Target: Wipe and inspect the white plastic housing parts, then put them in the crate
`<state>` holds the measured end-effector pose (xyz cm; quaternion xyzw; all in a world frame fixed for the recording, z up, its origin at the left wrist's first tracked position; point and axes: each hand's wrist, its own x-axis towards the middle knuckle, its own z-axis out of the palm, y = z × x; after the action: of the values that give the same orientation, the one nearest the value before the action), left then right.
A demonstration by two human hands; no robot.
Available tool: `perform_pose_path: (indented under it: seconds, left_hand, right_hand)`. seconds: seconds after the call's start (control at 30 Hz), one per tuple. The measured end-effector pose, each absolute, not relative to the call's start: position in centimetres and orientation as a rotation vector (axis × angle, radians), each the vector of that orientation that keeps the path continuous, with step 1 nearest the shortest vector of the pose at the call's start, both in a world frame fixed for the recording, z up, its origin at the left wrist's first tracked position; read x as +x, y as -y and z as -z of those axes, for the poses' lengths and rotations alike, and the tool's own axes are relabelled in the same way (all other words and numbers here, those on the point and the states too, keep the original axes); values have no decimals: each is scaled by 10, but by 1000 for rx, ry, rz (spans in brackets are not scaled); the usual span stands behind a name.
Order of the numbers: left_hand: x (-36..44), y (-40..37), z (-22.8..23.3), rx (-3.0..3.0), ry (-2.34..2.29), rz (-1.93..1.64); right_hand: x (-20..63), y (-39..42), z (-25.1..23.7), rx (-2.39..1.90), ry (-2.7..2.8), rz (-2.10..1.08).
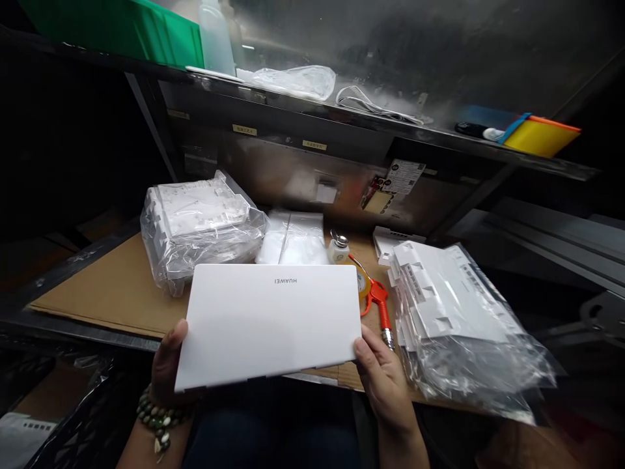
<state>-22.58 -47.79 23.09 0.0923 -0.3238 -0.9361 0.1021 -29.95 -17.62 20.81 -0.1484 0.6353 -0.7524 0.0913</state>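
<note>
A flat white plastic cover (268, 322) with upside-down HUAWEI lettering is held up in front of me, its broad face toward the camera. My left hand (168, 358) grips its left edge, the thumb at the side and the other fingers hidden behind it. On the lower right corner, my right hand (383, 371) is closed with its thumb on the face. Just beyond the cover lie a red air blow gun (378, 296), a roll of yellow tape (362, 283) partly hidden, and a small white pump bottle (338, 247).
White parts in clear bags stand at left (195, 221) and right (449, 306) on the cardboard-covered bench (107, 293). Folded clear bags (295, 238) lie behind the cover. A shelf (293, 107) above carries a green bin (122, 29), a bottle (215, 39) and a yellow container (541, 135).
</note>
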Motion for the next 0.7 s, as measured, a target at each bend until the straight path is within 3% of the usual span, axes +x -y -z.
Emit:
perform_pose_path:
  seconds: [0.13, 0.23, 0.33, 0.43, 0.53, 0.7]
  left_hand:
    - [-225, 487, -235, 399, 1160, 2716]
    - [-223, 485, -246, 550, 1532, 2429]
    - [-220, 479, -259, 300, 1846, 2099]
    - [-218, 475, -266, 19, 2008, 1997]
    - [-215, 469, -265, 49, 1990, 2012]
    - [-213, 460, -268, 162, 1641, 2325]
  right_hand:
    - [-301, 174, -207, -552, -2053, 2137]
    - [-308, 172, -199, -674, -2253, 1996]
    - [-317, 170, -190, -771, -2413, 1897]
    - [-325, 169, -183, -803, -2470, 1848]
    - [-328, 169, -181, -823, -2475, 1828]
    - [-330, 170, -177, -832, -2504, 1797]
